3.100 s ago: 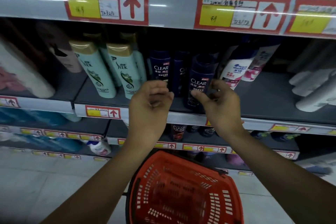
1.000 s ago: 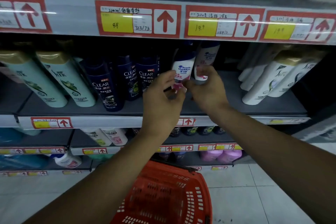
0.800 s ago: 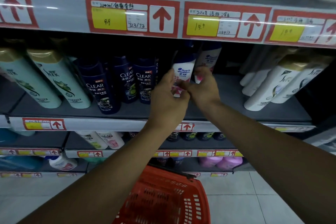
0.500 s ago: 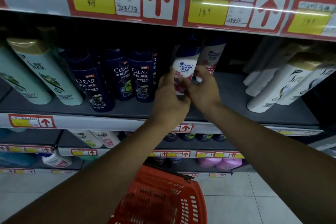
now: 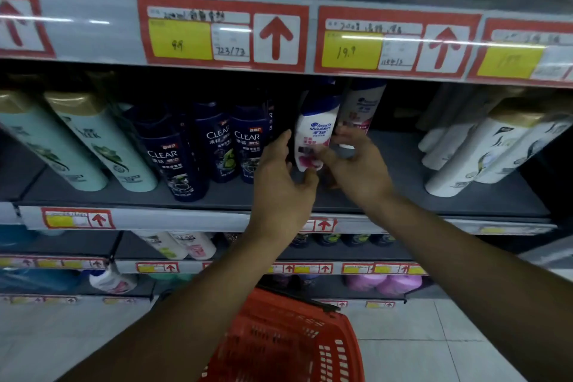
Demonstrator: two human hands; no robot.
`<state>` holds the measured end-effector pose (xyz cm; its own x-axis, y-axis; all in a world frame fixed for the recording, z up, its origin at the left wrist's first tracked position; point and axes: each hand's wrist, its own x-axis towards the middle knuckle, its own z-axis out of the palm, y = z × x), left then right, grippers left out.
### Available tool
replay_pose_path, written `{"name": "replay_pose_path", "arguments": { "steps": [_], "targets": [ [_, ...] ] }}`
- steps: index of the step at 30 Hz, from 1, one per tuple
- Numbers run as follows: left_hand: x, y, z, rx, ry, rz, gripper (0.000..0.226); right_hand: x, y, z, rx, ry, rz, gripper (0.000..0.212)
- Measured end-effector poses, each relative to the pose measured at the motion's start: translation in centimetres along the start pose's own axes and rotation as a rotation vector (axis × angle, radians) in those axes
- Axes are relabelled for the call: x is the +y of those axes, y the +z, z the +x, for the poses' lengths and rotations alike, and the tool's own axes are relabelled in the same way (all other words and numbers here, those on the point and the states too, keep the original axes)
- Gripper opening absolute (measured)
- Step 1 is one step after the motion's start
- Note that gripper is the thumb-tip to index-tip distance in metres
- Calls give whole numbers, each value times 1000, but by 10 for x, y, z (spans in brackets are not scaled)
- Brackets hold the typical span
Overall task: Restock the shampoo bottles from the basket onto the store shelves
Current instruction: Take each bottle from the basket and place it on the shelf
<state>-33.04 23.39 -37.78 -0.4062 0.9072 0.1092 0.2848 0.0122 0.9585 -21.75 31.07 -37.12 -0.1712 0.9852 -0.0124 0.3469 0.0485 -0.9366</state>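
Reached up with both hands to the middle shelf (image 5: 403, 164) of the store rack. Left hand (image 5: 280, 177) at the left side of a white Head & Shoulders bottle (image 5: 314, 133), fingers loosely spread and relaxed, thumb under the bottle's base; contact at the fingertips not clear enough to call a grip. Right hand (image 5: 356, 164) at the bottle's right side, fingers apart and lightly bent, one fingertip against the lower label, the rest off it. Bottle stood upright with a slight lean, blue cap up, near the middle of the shelf, well back from the front edge. A second bottle of the same brand (image 5: 361, 105) just behind and to its right. Just left of the hands, a row of dark blue Clear bottles (image 5: 218, 146); further toward the left end, pale green bottles with gold caps (image 5: 102, 146), tilted. Toward the right end, white bottles with gold caps (image 5: 483, 152), also tilted. Red-and-yellow price tags (image 5: 223, 32) along the front edge of the shelf above. Red basket (image 5: 288, 344) hung below the forearms, over the tiled floor (image 5: 418, 350); contents impossible to tell.
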Motion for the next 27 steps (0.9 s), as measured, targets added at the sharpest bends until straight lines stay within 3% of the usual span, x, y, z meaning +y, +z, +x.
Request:
{"name": "replay_pose_path", "arguments": {
  "steps": [5,10,14,18,27],
  "targets": [
    [35,-28,-24,-28,-31,-50,62,-28,-14,-58,21,-13,59,35],
    [95,-70,-59,-90,25,-47,41,-92,-36,-123,26,-74,64,21],
    [147,-118,-100,-158,46,-5,27,-148,-61,-188,22,-128,90,31],
    [197,-174,-136,-199,53,14,31,-206,-86,-248,59,-164,117,47],
    [297,-275,-171,-222,279,134,35,-304,-144,-337,143,-343,-34,45]
  ]
}}
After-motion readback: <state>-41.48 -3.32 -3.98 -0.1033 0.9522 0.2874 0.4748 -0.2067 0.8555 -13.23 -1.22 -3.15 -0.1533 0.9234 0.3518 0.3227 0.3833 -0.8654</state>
